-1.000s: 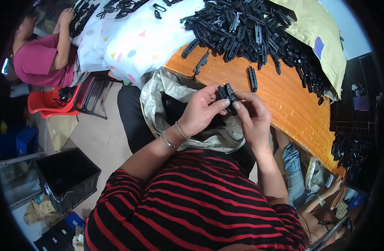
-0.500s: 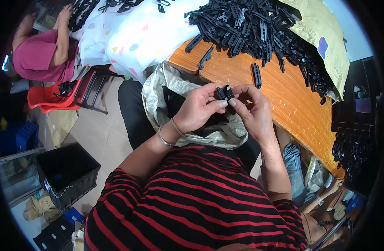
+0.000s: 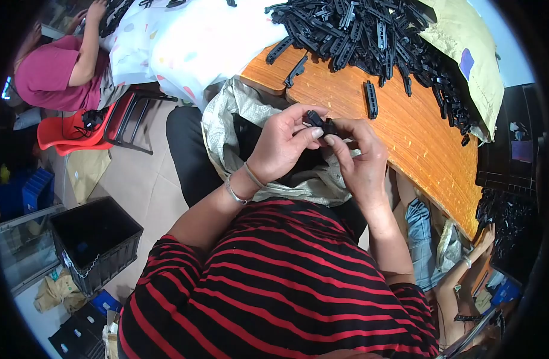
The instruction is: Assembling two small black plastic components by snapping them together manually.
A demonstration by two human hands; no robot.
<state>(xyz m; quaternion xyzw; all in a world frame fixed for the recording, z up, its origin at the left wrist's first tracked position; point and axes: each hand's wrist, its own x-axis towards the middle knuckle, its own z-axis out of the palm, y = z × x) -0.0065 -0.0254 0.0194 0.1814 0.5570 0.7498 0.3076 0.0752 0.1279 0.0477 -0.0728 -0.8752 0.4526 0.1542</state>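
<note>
Between my two hands, above an open woven sack (image 3: 223, 113) on my lap, is a small black plastic part (image 3: 313, 118). My left hand (image 3: 284, 137) pinches it between thumb and fingers. My right hand (image 3: 359, 146) is closed on the dark lower end of what looks like the same part; its fingers hide most of it, so I cannot tell whether there are two pieces. Just beyond, on the wooden table (image 3: 424, 140), lies a single long slotted black plastic piece (image 3: 371, 100). Another black piece (image 3: 296, 70) lies near the table's edge.
A large heap of black plastic pieces (image 3: 358, 36) covers the far table, beside a tan paper sack (image 3: 475, 66). White patterned sheeting (image 3: 185, 48) lies to its left. A person in a maroon shirt (image 3: 50, 75) sits far left; another person's arm (image 3: 457, 278) reaches in at right. A black crate (image 3: 101, 263) stands on the floor.
The black part has turned between my fingers, and my hands have shifted slightly. At the right, the other person's arm has reached farther up toward the table.
</note>
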